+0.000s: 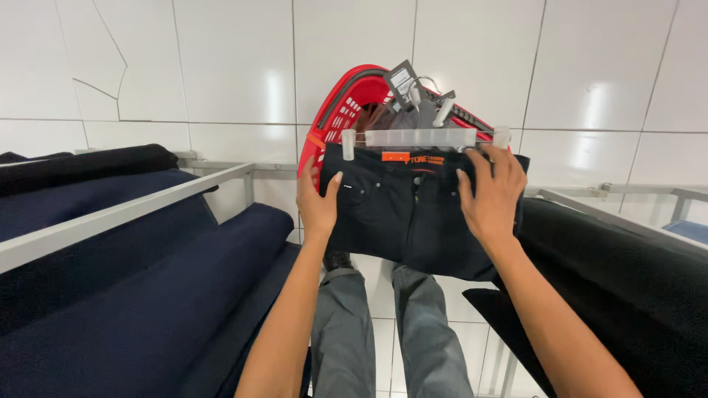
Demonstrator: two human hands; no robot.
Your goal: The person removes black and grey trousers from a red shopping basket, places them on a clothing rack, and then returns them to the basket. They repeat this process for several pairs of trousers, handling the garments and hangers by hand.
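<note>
Nearest the viewer, the left hand point(318, 203) and right hand point(493, 195) grip the side edges of dark jeans point(413, 217), fingers wrapped over the cloth just below the clear clip hanger point(424, 137). The jeans hang in front of the red basket point(335, 118), waistband uppermost, legs folded under, their long axis running crosswise, parallel to the hanger bar. Holding both sides level would probably keep the waistband square in the clips; beyond the basket stands a white tiled wall point(221, 66).
</note>
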